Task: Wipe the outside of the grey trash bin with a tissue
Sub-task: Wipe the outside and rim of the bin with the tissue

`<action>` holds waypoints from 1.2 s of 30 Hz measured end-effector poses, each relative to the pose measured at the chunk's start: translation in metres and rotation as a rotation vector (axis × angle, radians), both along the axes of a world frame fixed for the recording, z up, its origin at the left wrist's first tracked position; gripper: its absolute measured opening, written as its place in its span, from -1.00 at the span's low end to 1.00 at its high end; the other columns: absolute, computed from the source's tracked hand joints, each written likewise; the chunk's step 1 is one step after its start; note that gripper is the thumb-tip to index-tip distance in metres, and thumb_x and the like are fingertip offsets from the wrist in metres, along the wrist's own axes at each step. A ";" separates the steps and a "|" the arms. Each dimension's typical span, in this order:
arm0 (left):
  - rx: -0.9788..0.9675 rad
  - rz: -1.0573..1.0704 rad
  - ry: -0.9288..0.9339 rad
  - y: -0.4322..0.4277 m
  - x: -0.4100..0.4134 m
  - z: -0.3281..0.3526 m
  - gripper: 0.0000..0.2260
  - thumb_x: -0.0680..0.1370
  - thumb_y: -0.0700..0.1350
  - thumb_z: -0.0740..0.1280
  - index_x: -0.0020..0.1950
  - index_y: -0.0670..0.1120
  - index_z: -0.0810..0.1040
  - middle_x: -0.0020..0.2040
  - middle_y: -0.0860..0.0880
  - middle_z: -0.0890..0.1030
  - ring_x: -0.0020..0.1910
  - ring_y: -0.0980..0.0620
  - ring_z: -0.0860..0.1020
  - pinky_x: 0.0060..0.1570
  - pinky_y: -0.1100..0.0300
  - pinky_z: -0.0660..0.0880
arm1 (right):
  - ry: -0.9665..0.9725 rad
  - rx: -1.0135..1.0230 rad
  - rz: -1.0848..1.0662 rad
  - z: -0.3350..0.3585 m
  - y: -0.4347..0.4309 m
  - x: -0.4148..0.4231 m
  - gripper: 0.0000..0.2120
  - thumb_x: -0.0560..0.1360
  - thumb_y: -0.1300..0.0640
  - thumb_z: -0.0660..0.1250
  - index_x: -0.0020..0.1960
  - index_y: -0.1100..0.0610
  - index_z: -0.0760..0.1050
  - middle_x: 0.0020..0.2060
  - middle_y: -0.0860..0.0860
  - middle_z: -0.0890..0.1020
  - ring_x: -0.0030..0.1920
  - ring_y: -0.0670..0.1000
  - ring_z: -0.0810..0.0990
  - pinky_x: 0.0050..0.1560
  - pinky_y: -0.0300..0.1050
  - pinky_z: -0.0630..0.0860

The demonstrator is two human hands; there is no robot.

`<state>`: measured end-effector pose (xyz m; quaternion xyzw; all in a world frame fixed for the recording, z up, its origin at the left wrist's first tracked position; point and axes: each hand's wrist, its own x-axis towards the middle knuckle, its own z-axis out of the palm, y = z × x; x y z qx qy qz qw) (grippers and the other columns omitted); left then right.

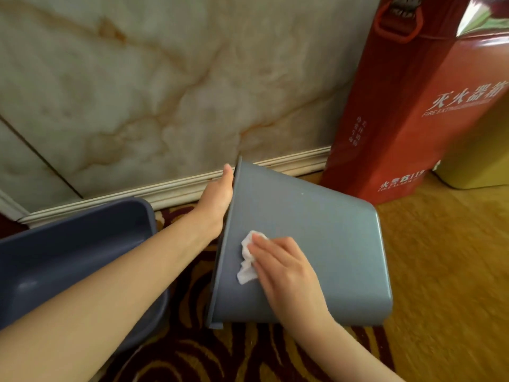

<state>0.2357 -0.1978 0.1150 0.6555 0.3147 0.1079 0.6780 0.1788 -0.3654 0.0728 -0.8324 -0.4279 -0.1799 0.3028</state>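
The grey trash bin (325, 238) lies tipped on its side over the patterned carpet, its open rim facing left and its base to the right. My left hand (216, 199) grips the rim at the upper left, fingers hidden inside the opening. My right hand (283, 268) presses a crumpled white tissue (248, 260) flat against the bin's upward-facing side, near the rim. Part of the tissue sticks out to the left of my fingers.
A darker blue-grey bin (77, 252) stands at the left, under my left forearm. A red fire extinguisher box (407, 106) leans by the marble wall behind the grey bin. A yellow container (476, 161) sits at the far right. A white skirting board (170, 186) runs along the wall.
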 end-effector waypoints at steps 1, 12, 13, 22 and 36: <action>0.018 -0.055 -0.001 0.004 -0.001 -0.002 -0.62 0.56 0.17 0.10 -0.25 -0.01 0.56 -0.32 0.13 0.64 -0.32 0.15 0.60 -0.35 0.31 0.50 | -0.005 -0.020 0.000 -0.012 -0.012 -0.002 -0.81 0.46 0.27 0.37 0.06 0.23 0.59 0.10 0.07 0.63 -0.09 0.03 0.51 0.01 -0.19 0.48; -0.136 -0.316 -0.269 0.008 -0.004 0.004 -0.83 0.59 -0.09 0.17 -0.11 -0.06 0.52 -0.21 0.06 0.66 -0.20 0.12 0.61 -0.15 0.21 0.59 | -0.054 0.107 -0.473 -0.038 -0.100 0.040 -0.80 0.48 0.27 0.35 0.07 0.31 0.57 0.07 0.16 0.64 -0.02 0.10 0.51 0.10 -0.15 0.40; -0.155 -0.372 -0.308 0.010 -0.007 0.002 -0.85 0.58 -0.08 0.17 -0.08 -0.06 0.51 -0.18 0.06 0.67 -0.16 0.12 0.62 -0.11 0.20 0.59 | -0.053 0.120 -0.515 -0.035 -0.099 0.044 -0.80 0.45 0.31 0.39 0.07 0.33 0.57 0.05 0.17 0.64 -0.04 0.12 0.54 0.08 -0.15 0.42; -0.296 -0.532 -0.161 0.051 -0.029 0.007 -0.61 0.49 0.14 0.16 0.20 0.01 0.55 0.15 -0.02 0.65 0.16 0.01 0.58 0.00 0.14 0.58 | 0.005 0.262 -0.366 -0.003 -0.049 0.040 -0.76 0.39 0.36 0.41 0.06 0.32 0.58 0.00 0.14 0.65 -0.02 0.07 0.57 0.07 -0.21 0.46; -0.474 -0.462 -0.180 0.047 -0.022 0.018 -0.50 0.62 0.03 0.02 -0.21 -0.09 0.71 -0.22 0.02 0.72 -0.21 0.16 0.66 -0.26 0.31 0.56 | -0.262 -0.076 -0.147 0.042 0.080 0.048 -0.66 0.43 0.27 0.24 0.19 0.27 0.51 0.13 0.13 0.61 0.03 0.15 0.58 0.01 0.00 0.48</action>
